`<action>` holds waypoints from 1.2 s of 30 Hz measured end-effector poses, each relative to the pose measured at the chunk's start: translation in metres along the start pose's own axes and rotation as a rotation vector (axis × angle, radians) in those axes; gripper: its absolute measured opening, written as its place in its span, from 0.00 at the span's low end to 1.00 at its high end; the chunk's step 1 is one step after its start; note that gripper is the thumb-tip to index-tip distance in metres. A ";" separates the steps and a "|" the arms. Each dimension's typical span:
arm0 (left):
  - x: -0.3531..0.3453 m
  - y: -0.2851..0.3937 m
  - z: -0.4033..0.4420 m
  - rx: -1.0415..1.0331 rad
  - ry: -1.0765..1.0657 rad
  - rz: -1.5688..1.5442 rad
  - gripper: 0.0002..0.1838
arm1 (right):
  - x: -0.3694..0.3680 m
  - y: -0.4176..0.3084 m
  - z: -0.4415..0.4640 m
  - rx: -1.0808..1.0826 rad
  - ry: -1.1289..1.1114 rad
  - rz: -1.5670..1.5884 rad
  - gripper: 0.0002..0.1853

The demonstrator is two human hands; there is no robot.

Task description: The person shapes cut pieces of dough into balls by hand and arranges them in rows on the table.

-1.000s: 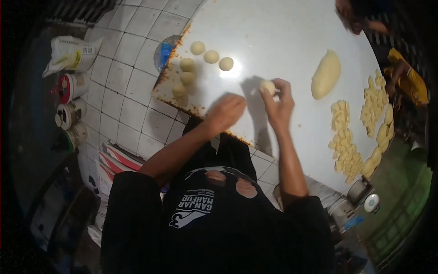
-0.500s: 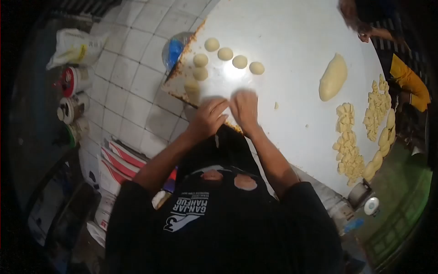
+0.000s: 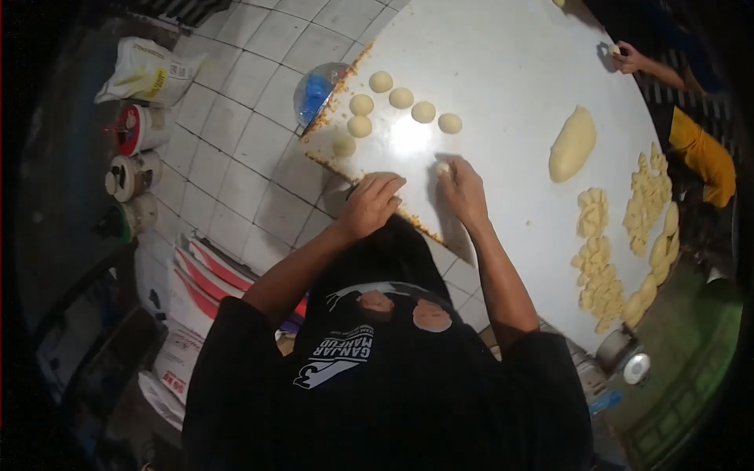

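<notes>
Near the table's (image 3: 503,71) front edge, my left hand (image 3: 375,206) is palm down with fingers curled together; what lies under it is hidden. To its right, my right hand (image 3: 463,191) pinches a small pale dough piece (image 3: 443,167) between thumb and fingers, just over the tabletop. Beyond both hands, several round dough balls form two rows, one ending in a ball (image 3: 450,123) on the right and the other in a ball (image 3: 344,146) near the rusty corner.
Right of my hands lies a large dough lump (image 3: 572,144), then piles of cut dough pieces (image 3: 601,286) and long dough rolls (image 3: 665,247). A co-worker's hand (image 3: 628,59) holds something small at the far right edge. Lidded buckets (image 3: 144,129) stand on the left floor.
A ball first held in my right hand now ends the row. My hands came close together, then my right hand moved right; the small loose piece there is now between its fingers.
</notes>
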State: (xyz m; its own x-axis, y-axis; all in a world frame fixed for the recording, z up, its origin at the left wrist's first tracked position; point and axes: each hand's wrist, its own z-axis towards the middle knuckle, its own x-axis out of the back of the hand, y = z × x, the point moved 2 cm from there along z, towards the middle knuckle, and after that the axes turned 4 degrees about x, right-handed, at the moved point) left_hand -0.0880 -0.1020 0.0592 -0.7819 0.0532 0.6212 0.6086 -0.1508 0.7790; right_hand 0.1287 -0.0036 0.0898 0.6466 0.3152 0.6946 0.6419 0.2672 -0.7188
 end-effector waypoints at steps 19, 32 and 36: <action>-0.119 0.172 0.123 -0.290 -0.209 -0.346 0.15 | 0.126 0.183 -0.249 -0.664 0.482 -0.405 0.13; -0.361 0.281 0.085 0.722 -0.576 -0.770 0.26 | 0.189 0.305 -0.225 -0.664 0.679 0.160 0.08; -0.384 0.282 0.093 1.003 -0.543 -0.961 0.21 | 0.158 0.218 -0.291 -0.312 0.516 0.098 0.04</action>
State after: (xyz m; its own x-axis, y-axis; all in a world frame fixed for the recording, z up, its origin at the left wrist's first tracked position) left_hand 0.3965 -0.0729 0.0481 -0.9205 0.1216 -0.3713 -0.0836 0.8670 0.4913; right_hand 0.4912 -0.1605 0.0515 0.7751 -0.1775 0.6065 0.6092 -0.0451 -0.7917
